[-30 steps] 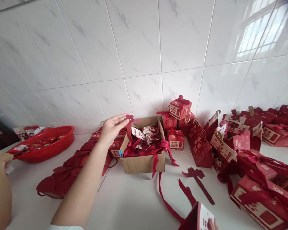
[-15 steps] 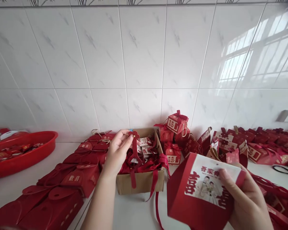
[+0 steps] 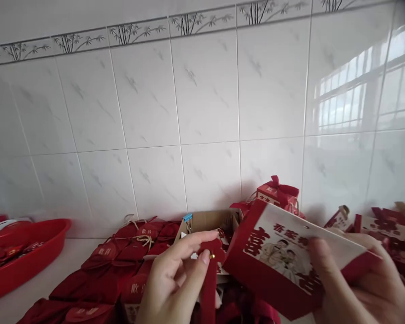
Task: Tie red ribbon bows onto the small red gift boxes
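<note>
Between thumb and fingers, my left hand (image 3: 180, 279) pinches a dark red strap (image 3: 209, 288) with a small gold stud near its scalloped top. My right hand (image 3: 361, 274) grips a red and white box (image 3: 280, 252) printed with a couple and red characters, thumb on its printed face. The box is tilted, its left edge close to the strap; whether they touch I cannot tell. Behind both hands stands a cardboard box (image 3: 202, 221) with a blue binder clip (image 3: 187, 217) on its edge, its contents mostly hidden.
Red boxes (image 3: 104, 252) stand in rows at the left, beside a red plastic basin (image 3: 50, 227) of small packets. A ribboned box (image 3: 278, 191) is stacked behind the held one. More red boxes (image 3: 388, 225) lie at the right, and a tiled wall (image 3: 209, 108) rises behind.
The view has tilted up and turned. My left hand has brought the strap out of the cardboard box, nearer the held box. My right hand has tilted that box.
</note>
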The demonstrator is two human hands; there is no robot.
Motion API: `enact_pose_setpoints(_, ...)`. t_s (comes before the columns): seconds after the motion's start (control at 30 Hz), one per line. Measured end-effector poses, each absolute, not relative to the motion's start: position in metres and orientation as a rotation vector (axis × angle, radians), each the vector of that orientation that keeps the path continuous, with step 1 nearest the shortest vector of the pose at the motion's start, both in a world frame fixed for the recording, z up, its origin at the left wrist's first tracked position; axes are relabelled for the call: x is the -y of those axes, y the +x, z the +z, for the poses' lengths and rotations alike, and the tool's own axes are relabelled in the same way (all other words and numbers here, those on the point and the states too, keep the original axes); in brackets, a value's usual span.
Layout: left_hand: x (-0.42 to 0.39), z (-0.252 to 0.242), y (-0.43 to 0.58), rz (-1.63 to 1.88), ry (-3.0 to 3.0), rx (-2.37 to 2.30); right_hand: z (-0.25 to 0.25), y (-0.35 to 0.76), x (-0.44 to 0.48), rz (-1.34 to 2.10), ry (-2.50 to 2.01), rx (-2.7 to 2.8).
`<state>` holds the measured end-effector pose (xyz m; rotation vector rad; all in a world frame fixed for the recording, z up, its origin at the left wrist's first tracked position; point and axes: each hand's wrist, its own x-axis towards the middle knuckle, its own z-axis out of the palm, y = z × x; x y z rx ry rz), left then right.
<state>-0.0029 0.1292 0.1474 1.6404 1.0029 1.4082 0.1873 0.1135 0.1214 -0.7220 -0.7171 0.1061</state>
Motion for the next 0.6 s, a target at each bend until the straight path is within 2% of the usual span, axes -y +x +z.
enact_pose_setpoints(0.37, -0.136, 0.155, 0.015, 1.395, 1.784, -0.878, 0.119, 0.177, -0.136, 0.308, -0.789, 1.091)
enact_pose_setpoints(0.6, -0.138, 0.149, 0.018, 1.612, 2.018, -0.915, 0.124, 0.177, -0.132, 0.323, -0.784, 1.216)
